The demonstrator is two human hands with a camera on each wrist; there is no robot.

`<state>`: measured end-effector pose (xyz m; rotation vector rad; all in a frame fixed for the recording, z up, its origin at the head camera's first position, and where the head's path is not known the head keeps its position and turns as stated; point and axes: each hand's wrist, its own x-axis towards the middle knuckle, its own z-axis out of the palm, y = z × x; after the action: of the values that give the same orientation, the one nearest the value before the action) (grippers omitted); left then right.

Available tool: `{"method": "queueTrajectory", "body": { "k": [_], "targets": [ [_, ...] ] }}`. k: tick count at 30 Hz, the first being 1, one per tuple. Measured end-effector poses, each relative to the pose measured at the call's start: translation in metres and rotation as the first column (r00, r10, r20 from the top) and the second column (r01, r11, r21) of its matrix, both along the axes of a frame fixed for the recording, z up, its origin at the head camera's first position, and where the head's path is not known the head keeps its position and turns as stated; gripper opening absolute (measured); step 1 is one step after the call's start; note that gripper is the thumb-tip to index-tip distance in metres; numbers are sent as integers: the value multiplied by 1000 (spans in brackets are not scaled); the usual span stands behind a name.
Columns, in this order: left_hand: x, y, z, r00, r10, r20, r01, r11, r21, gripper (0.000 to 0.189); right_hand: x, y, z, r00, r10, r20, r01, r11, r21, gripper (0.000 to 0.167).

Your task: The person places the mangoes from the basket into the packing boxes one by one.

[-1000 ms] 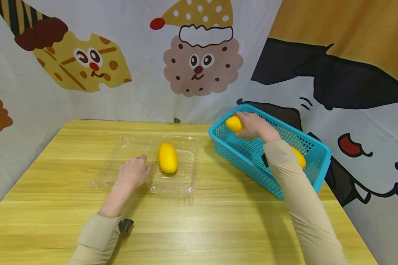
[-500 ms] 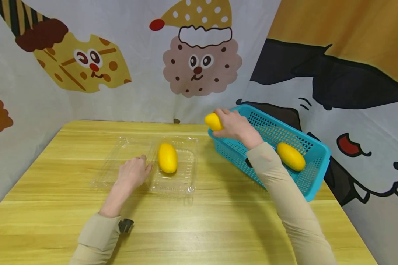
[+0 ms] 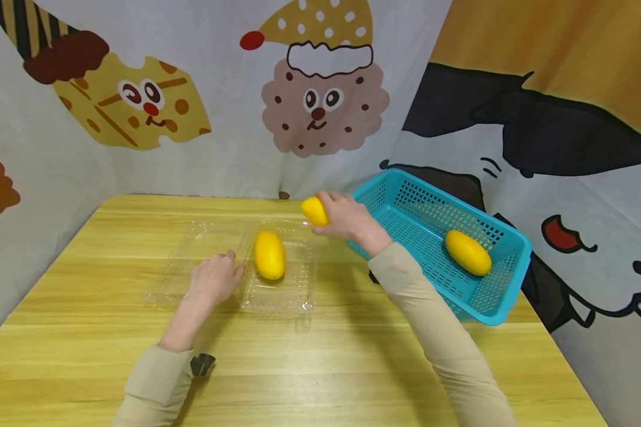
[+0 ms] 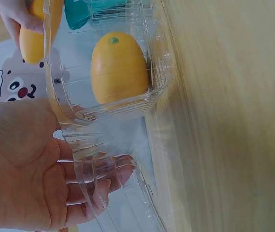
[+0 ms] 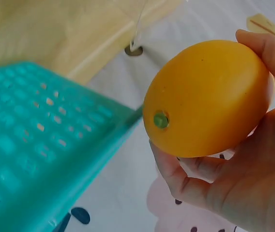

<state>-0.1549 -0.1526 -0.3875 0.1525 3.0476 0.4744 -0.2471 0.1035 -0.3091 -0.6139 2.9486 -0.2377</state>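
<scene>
My right hand (image 3: 347, 218) grips a yellow mango (image 3: 315, 211) above the table, between the blue basket and the clear plastic clamshell box (image 3: 299, 296). In the right wrist view, the thumb and fingers are curled around the mango (image 5: 205, 99), whose green stem end faces the camera. A second mango (image 3: 269, 255) lies in the right half of the opened box. My left hand (image 3: 215, 277) rests at the box's middle fold and lid side. In the left wrist view, its loosely bent fingers (image 4: 72, 193) show partly through the clear plastic.
A blue perforated basket (image 3: 504, 296) stands at the right of the wooden table (image 3: 299, 379), with another mango (image 3: 467, 252) inside. The box's flat lid half (image 3: 184, 261) lies on the left. A cartoon-printed cloth (image 3: 213, 172) hangs behind the table.
My right hand has carried the mango left, out of the basket and over its rim toward the clear box. The left hand and the mango in the box have not moved.
</scene>
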Motion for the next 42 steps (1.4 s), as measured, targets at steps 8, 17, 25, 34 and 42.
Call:
{"method": "queueTrajectory", "body": {
  "k": [8, 17, 25, 34, 42],
  "targets": [
    [1, 0, 2, 1000, -1, -3, 1, 1000, 3, 39, 4, -15, -14, 1000, 3, 8, -3, 1000, -29, 70],
    [0, -1, 0, 1000, 0, -2, 0, 1000, 3, 38, 10, -31, -31, 998, -30, 55, 33, 997, -65, 73],
    [0, -1, 0, 1000, -1, 2, 1, 1000, 4, 37, 14, -43, -45, 995, -87, 42, 89, 995, -45, 77],
    [0, -1, 1, 1000, 1, 8, -1, 1000, 2, 39, 17, -53, -54, 990, -134, 30, 136, 988, -72, 75],
    [0, 0, 1, 1000, 5, 21, -6, 1000, 8, 39, 19, -61, -61, 991, -136, -16, 136, 991, -11, 77]
  ]
}}
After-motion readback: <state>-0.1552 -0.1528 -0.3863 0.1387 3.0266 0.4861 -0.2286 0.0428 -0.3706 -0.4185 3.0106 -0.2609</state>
